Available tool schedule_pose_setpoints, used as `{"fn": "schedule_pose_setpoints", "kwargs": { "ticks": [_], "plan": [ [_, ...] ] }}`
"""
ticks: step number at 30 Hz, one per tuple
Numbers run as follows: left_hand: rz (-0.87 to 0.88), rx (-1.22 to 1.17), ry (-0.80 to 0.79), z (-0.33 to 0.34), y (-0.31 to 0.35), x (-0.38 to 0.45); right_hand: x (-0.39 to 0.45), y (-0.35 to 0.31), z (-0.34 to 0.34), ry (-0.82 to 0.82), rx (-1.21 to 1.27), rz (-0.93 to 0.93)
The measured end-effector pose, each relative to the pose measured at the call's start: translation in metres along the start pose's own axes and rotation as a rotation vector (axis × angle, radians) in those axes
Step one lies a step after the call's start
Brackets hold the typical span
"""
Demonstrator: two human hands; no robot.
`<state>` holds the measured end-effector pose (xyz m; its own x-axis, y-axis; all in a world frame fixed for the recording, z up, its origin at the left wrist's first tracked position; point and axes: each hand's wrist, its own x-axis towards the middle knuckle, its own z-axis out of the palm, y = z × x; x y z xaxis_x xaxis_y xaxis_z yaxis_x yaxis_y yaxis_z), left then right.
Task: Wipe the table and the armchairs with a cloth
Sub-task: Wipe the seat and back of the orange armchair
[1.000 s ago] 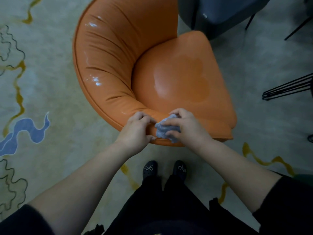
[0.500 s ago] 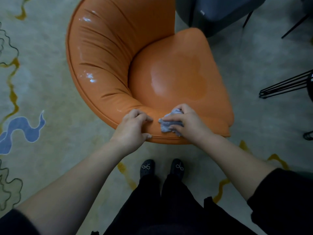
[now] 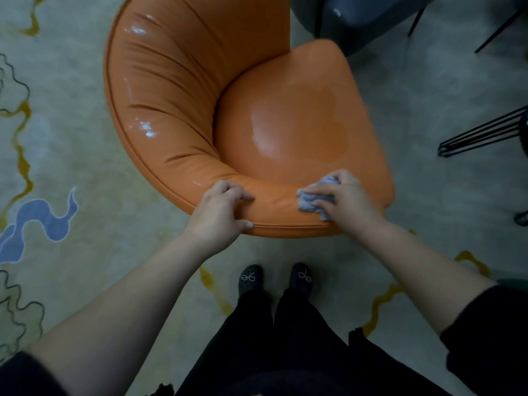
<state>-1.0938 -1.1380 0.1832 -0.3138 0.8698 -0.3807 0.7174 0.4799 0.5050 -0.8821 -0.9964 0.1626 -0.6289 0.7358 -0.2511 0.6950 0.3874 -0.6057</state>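
Observation:
An orange leather armchair (image 3: 285, 121) stands in front of me, its curved back sweeping round the left and its near arm just ahead of my feet. Wet glossy patches show on the back and seat. My right hand (image 3: 347, 200) grips a crumpled grey-blue cloth (image 3: 313, 200) and presses it on the top of the near arm, towards its right end. My left hand (image 3: 221, 211) holds the same arm's rim further left, fingers curled over the top and thumb on the outer edge.
A dark blue-grey armchair (image 3: 365, 18) stands right behind the orange one. Thin black metal legs (image 3: 483, 132) jut in from the right edge. A pale carpet (image 3: 57, 172) with yellow and blue wavy lines lies all around. My black shoes (image 3: 275, 277) stand close to the chair.
My right hand has slid the cloth to the right along the chair's near arm, away from my left hand. My left hand stays gripping the rim.

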Motion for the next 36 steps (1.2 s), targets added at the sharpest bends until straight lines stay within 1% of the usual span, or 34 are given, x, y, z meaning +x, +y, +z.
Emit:
{"fn": "schedule_pose_setpoints", "kwargs": {
  "ticks": [2,5,6,8,10,11,14,15,17,21,23,25,28,30,32,36],
  "plan": [
    [-0.004,-0.003,0.0,0.001,0.0,-0.001,-0.001,0.01,-0.005,0.041,-0.015,0.063],
    [-0.008,0.015,0.019,0.002,0.0,-0.001,-0.001,-0.018,0.019,0.031,0.097,0.071],
    [-0.011,0.021,0.027,0.003,0.001,-0.001,0.0,-0.03,0.029,0.019,0.133,0.043],
    [-0.01,0.032,0.034,0.004,0.001,-0.002,-0.002,-0.043,0.04,0.002,0.124,-0.046],
    [-0.007,0.034,0.029,0.004,0.001,-0.001,-0.004,-0.034,0.03,-0.009,0.102,-0.073],
    [-0.007,0.03,0.026,0.004,0.001,-0.001,-0.007,-0.022,0.021,0.002,0.097,-0.04],
    [-0.009,0.012,0.022,0.003,0.002,0.0,-0.014,0.017,-0.006,0.119,0.018,0.119],
    [-0.007,0.011,0.018,0.003,0.002,0.0,-0.016,0.021,-0.009,0.136,0.002,0.159],
    [-0.007,0.009,0.011,0.003,0.002,0.0,-0.015,0.012,-0.001,0.122,0.02,0.179],
    [-0.005,0.019,0.016,0.004,0.001,0.0,-0.013,-0.035,0.036,0.078,0.125,0.014],
    [-0.003,0.014,0.02,0.003,0.0,0.001,-0.011,-0.033,0.035,0.037,0.086,-0.042],
    [-0.001,0.011,0.013,0.003,0.0,0.001,-0.006,-0.008,0.019,0.027,0.058,0.014],
    [0.001,0.011,0.015,0.004,-0.001,0.001,0.002,0.029,-0.002,0.08,-0.013,0.204],
    [0.004,0.018,0.021,0.005,-0.001,0.001,0.008,0.029,0.002,0.06,-0.075,0.247],
    [0.007,0.021,0.033,0.006,-0.001,0.001,0.019,0.007,0.018,0.034,-0.028,0.205],
    [0.016,0.029,0.067,0.007,-0.001,0.0,0.029,-0.042,0.049,-0.071,0.129,0.02]
  ]
}}
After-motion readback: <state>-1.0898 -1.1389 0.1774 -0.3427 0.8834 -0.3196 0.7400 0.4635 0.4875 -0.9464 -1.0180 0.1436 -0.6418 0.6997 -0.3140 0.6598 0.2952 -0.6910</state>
